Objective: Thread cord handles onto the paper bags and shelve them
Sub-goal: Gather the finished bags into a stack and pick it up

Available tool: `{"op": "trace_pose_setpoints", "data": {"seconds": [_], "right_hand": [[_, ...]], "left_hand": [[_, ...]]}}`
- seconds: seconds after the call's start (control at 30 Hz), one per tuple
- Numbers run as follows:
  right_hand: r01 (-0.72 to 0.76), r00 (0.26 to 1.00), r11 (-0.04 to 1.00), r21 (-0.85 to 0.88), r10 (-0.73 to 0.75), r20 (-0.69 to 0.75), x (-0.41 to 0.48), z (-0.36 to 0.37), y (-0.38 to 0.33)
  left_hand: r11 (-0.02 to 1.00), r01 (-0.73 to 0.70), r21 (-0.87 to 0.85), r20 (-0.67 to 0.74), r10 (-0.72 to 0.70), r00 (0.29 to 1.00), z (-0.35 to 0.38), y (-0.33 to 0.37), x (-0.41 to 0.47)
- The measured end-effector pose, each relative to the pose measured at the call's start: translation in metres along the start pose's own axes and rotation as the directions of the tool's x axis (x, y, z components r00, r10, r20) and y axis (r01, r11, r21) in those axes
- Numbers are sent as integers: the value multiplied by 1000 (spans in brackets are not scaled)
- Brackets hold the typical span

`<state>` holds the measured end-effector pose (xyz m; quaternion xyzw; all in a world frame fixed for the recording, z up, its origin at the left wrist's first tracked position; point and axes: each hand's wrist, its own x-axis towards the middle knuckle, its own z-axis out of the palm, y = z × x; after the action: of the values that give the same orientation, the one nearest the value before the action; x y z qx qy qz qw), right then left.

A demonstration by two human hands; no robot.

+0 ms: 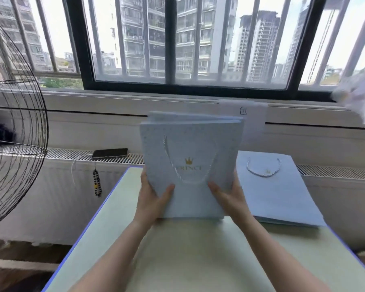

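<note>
A stack of flat pale-blue paper bags (190, 144) stands on edge on the green table (198, 260), tilted toward the window. The front bag shows a gold crown, lettering and a white cord handle (188, 165) hanging down its face. My left hand (154, 199) grips the stack's lower left edge, thumb across the front. My right hand (228, 197) grips the lower right edge the same way. A second pile of the same bags (278, 192) lies flat on the table's right side, its top bag with a white cord handle (263, 168).
A black wire fan guard (15, 131) stands at the left. A phone (110, 153) with a bead strap lies on the radiator grille behind the table. A barred window spans the back. Crumpled white material (360, 95) sits on the sill at right.
</note>
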<state>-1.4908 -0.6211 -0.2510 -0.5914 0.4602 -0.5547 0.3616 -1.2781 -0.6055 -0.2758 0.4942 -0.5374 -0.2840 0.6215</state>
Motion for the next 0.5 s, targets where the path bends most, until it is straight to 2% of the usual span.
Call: {"op": "trace_pose_setpoints", "data": {"seconds": [0.1,0.27,0.4,0.5], "right_hand": [[-31,1000,999,45,31,5,-10,5,20],[43,995,986,159,-28,-95,-1,11,1],[163,982,961,223,-136,-132,23,5,-33],[207,973,969,132,-190,-127,32,2,-51]], "left_hand": [[999,34,0,17,-34,999,-3,-17,-10],[1000,20,-7,-40,-20,999,-2,0,1],[993,-109,-49,-39,107,994,-9,34,26],[979,-189,-74,-91,182,979,-7,58,43]]}}
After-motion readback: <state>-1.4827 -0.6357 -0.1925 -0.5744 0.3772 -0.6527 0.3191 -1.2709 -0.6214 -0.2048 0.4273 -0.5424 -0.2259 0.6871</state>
